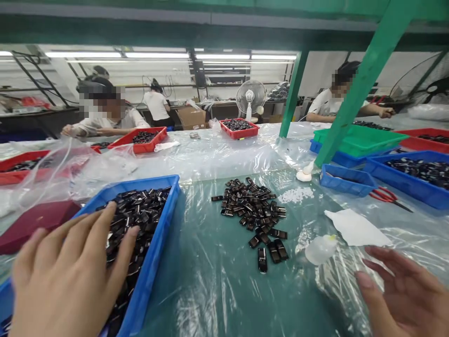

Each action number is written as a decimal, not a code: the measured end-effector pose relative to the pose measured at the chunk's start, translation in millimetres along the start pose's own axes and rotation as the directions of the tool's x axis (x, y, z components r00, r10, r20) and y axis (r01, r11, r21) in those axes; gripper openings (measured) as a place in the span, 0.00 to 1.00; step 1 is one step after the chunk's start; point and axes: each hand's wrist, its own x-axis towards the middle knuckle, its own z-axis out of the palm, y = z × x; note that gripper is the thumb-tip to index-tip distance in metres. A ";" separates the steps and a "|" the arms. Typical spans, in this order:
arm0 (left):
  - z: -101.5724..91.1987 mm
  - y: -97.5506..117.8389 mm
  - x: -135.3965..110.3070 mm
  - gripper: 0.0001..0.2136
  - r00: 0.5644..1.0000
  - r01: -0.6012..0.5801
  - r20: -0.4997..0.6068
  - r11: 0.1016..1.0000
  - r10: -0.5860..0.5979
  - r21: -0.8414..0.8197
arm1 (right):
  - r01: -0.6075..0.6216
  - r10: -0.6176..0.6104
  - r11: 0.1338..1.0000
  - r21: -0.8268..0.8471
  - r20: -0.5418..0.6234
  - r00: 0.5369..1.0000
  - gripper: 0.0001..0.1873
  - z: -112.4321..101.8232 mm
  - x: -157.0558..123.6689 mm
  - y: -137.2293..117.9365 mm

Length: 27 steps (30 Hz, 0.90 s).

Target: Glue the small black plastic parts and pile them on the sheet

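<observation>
Black parts (pixel 135 220) lie under the spread left hand (pixel 66 281).

Single head-worn view, no second view to overlap. Looks forward and down over a plastic-covered worktable (pixel 224 299), pitched low enough to catch both own hands at the bottom edge: left hand (pixel 66 285) near left, right hand (pixel 407 295) near right. Close range on the blue tray (pixel 154 262) and the loose pile of dark parts (pixel 252 206) mid-table. Wide lens: far edge takes in co-workers seated across, a fan (pixel 250 97), a green frame post (pixel 358 89) right, a shelf overhead.
</observation>
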 end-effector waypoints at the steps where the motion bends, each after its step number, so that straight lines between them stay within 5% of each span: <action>1: 3.2 -4.7 6.3 0.28 1.000 -0.020 0.018 0.995 0.019 0.094 | -0.034 0.035 0.999 -0.010 0.068 0.997 0.32 -2.0 8.9 10.4; 4: 23.0 3.0 23.6 0.26 0.967 -0.187 0.191 0.977 0.166 0.099 | -0.205 0.232 0.971 -0.120 0.293 0.928 0.43 0.2 22.9 40.9; 8: 59.5 34.3 59.2 0.18 0.871 -0.341 0.367 0.940 0.327 -0.028 | -0.315 0.380 0.924 -0.214 0.462 0.801 0.34 2.7 24.5 69.3; 14: 112.3 67.2 115.6 0.14 0.807 -0.346 0.486 0.936 0.335 -0.070 | -0.423 0.458 0.888 -0.183 0.449 0.767 0.32 0.4 26.8 71.0; 18: 131.2 86.1 118.4 0.13 0.748 -0.333 0.568 0.935 0.342 -0.124 | -0.361 0.403 0.915 -0.179 0.415 0.816 0.28 1.5 24.9 63.0; 21: 118.9 101.4 93.8 0.12 0.707 -0.326 0.610 0.931 0.357 -0.167 | -0.349 0.414 0.910 -0.222 0.456 0.788 0.28 -1.6 26.5 61.8; 27: 45.2 126.8 9.2 0.08 0.700 -0.276 0.618 0.934 0.358 -0.228 | -0.458 0.530 0.847 -0.269 0.504 0.682 0.35 -8.5 33.1 57.8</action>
